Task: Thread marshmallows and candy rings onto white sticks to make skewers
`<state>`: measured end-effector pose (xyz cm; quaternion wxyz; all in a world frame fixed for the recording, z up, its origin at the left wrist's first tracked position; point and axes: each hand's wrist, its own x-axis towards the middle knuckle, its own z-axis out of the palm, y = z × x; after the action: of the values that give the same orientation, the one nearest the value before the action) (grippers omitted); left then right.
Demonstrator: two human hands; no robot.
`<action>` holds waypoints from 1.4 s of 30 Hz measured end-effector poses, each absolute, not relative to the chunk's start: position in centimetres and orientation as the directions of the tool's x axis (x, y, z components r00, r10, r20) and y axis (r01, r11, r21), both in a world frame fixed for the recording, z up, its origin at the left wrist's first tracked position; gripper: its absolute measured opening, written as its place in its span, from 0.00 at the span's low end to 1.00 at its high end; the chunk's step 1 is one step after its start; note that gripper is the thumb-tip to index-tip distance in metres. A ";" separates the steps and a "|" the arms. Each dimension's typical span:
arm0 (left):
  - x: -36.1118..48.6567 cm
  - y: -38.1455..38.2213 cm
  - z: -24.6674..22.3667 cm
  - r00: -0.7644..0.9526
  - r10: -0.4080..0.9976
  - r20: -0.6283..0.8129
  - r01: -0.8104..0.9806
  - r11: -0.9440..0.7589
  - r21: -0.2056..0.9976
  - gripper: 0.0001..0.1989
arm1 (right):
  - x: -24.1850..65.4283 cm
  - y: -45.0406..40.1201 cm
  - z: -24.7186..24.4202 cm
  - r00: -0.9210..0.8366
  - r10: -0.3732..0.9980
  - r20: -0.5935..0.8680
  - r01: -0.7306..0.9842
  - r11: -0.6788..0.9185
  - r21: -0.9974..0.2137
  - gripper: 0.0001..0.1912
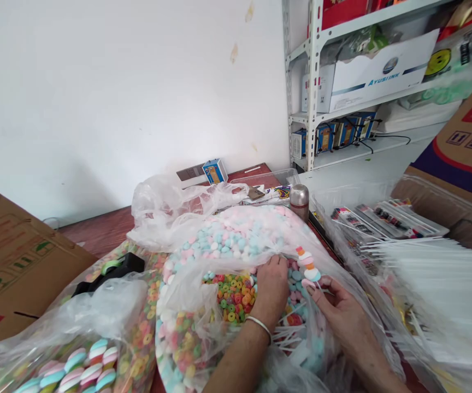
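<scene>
My right hand pinches a candy skewer, a thin stick threaded with orange, white and pink sweets, held upright over the bag. My left hand, with a white bangle at the wrist, reaches into the open plastic bag among pink, blue and white marshmallows. Its fingertips are hidden, so whether it grips anything does not show. Beside that hand lie colourful ring gummies in an opened inner bag. Below my hands, several white sticks rest in the plastic.
At left, a tape dispenser sits on bagged gummies, near twisted marshmallows. Many white sticks fill a clear bin at right. A metal flask stands behind the bag. Cardboard boxes flank both sides; a shelf stands behind.
</scene>
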<state>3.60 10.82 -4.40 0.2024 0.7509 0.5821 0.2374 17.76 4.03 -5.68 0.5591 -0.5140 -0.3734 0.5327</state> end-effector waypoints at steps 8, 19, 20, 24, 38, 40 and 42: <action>4.3 8.0 -3.2 0.040 0.999 -0.028 0.341 0.012 0.940 0.05 | 17.1 3.9 -6.2 0.310 0.950 -0.045 0.038 -0.060 -0.997 0.13; 3.8 5.1 -2.2 0.104 0.964 -0.244 -0.404 0.266 0.876 0.17 | 15.7 3.1 -5.8 0.224 0.972 0.067 -0.004 0.069 -0.998 0.18; 3.7 4.8 -2.2 0.099 0.963 -0.252 -0.447 0.269 0.853 0.16 | 15.6 3.2 -5.9 0.207 0.977 0.054 -0.035 0.063 -0.997 0.18; 3.5 4.1 -2.4 0.086 0.961 -0.261 -0.565 0.263 0.782 0.13 | 15.1 3.0 -6.2 0.167 0.985 0.045 -0.119 0.066 -0.991 0.19; 1.6 1.8 -2.5 0.018 0.965 -0.261 -0.532 0.231 0.815 0.16 | 14.7 1.3 -5.2 0.085 0.988 0.128 0.028 0.126 -0.992 0.15; 0.9 1.5 -2.2 -0.058 0.965 -0.256 -0.515 0.191 0.836 0.16 | 15.2 0.2 -5.1 0.079 0.984 0.160 0.119 0.150 -0.982 0.15; 0.3 1.4 -2.0 -0.125 0.962 -0.245 -0.503 0.151 0.851 0.16 | 15.9 -1.3 -5.1 0.027 0.987 0.158 0.247 0.147 -0.958 0.16</action>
<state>0.25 1.39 -1.97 0.6106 0.2547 0.4503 0.5996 15.86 -1.29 -5.10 0.4829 -0.5292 -0.5831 0.3830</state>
